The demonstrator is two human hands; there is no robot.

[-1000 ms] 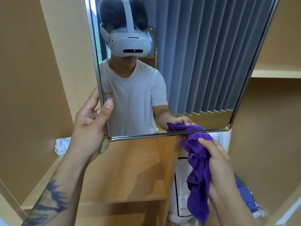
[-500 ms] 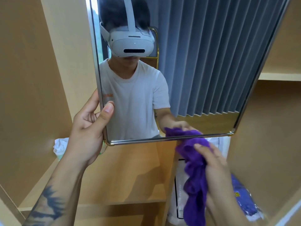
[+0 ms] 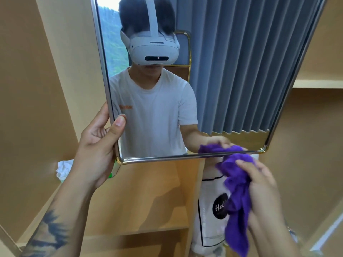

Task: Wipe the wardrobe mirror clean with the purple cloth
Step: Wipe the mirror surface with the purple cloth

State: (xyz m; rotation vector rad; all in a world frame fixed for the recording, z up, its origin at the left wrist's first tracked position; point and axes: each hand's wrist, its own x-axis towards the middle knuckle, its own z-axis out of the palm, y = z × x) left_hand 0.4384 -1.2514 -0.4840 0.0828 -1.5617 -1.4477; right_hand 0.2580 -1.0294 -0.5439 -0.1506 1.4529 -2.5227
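The mirror is gripped at its lower left edge by the left hand, thumb on the glass. The cloth is held bunched in the right hand, just below the mirror's bottom frame.

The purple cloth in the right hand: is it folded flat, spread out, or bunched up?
Bunched up. The purple cloth is crumpled in the right hand, one end dangling.
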